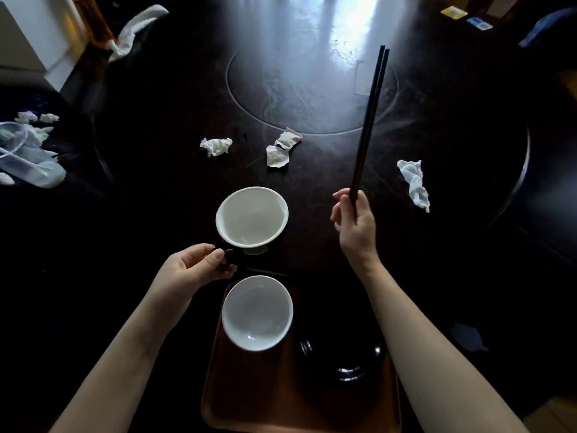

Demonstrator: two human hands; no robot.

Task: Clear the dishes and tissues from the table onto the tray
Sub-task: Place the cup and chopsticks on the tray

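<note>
My left hand (195, 265) grips the handle of a dark cup with a white inside (251, 217), held just beyond the brown tray (281, 398). My right hand (354, 220) is shut on a pair of dark chopsticks (370, 120) that point up and away. On the tray sit a white bowl (257, 312) at its far left and a dark glossy dish (343, 354) to its right. Crumpled tissues lie on the dark round table (156, 198): one (216, 146) left of centre, two scraps (281, 148) in the middle, one (414, 182) at the right.
A round inset turntable (312, 85) marks the table's centre. At the far left lie clear plastic containers (28, 160) and more tissues (34, 118). A white cloth (134, 29) hangs over a chair at the back left. Small packets (454, 12) lie at the far right.
</note>
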